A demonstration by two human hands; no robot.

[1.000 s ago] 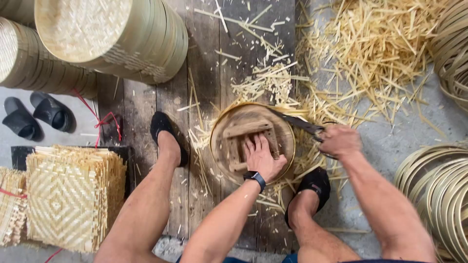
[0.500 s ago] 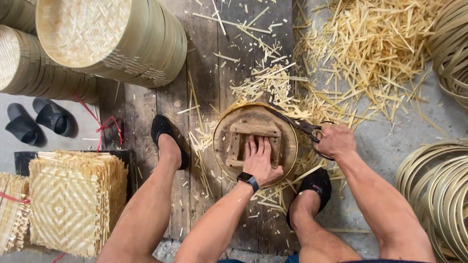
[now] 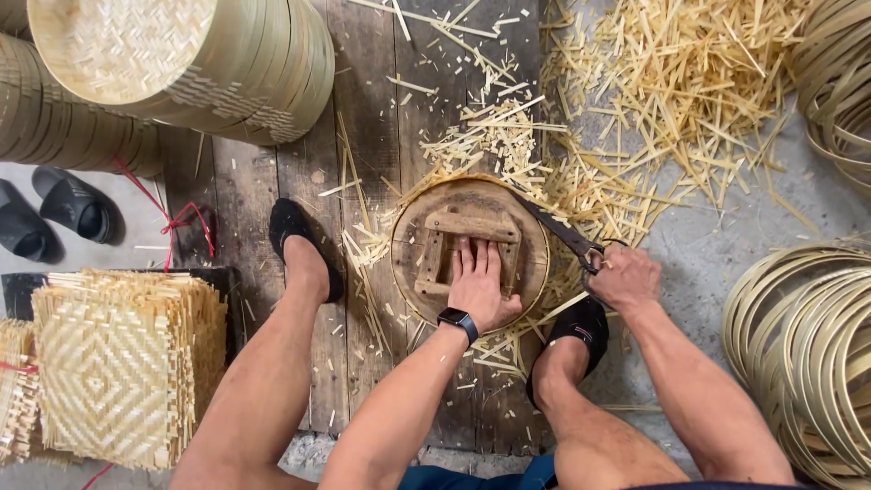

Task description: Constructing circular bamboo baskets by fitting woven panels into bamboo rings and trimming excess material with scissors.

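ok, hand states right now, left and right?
Left hand: open, flat on the round wooden form.
Right hand: closed on the scissors.

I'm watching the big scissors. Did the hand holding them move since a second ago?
No, hardly at all. The right hand holds the scissors at the same right edge of the round wooden form, just above the black shoe, as before.

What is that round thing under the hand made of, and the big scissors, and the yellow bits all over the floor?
The round form under the left hand looks like old wood: brown, dull, cracked, with nailed slats. The shears in the right hand seem to be dark metal, unpolished. The yellow strips look like split bamboo: pale, thin, straight, splintery.
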